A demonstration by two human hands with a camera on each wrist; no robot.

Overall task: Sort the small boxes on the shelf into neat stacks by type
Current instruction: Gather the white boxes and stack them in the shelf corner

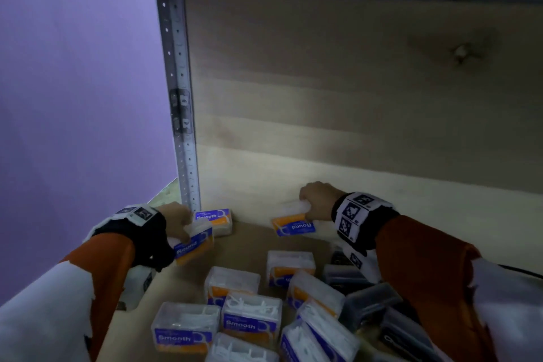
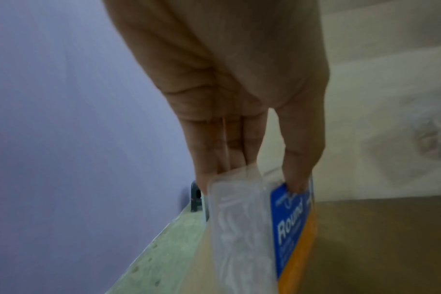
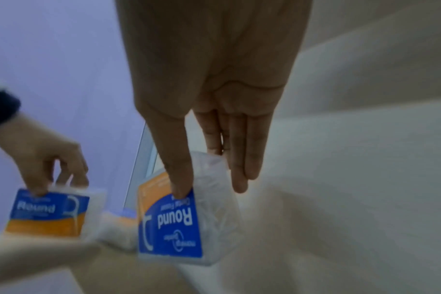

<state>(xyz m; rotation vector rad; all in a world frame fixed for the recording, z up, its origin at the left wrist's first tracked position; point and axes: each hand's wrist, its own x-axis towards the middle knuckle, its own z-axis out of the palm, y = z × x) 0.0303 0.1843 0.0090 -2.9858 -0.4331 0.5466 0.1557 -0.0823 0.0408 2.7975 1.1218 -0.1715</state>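
My left hand (image 1: 179, 222) pinches a clear "Round" box (image 1: 195, 245) with a blue and orange label, held above the shelf board near the back left corner; in the left wrist view this box (image 2: 264, 228) hangs between thumb and fingers. A "Smooth" box (image 1: 216, 220) lies just behind it against the back panel. My right hand (image 1: 316, 200) grips another "Round" box (image 1: 293, 222), label upside down, close to the back panel; in the right wrist view that box (image 3: 174, 220) sits between thumb and fingers. A loose pile of boxes (image 1: 249, 317) lies in front.
The pile holds several clear "Smooth" and "Round" boxes and several dark boxes (image 1: 367, 300) at the right. A perforated metal upright (image 1: 180, 114) stands at the back left, with a purple wall (image 1: 73, 97) beyond. A wooden back panel (image 1: 352, 97) closes the shelf; another shelf is overhead.
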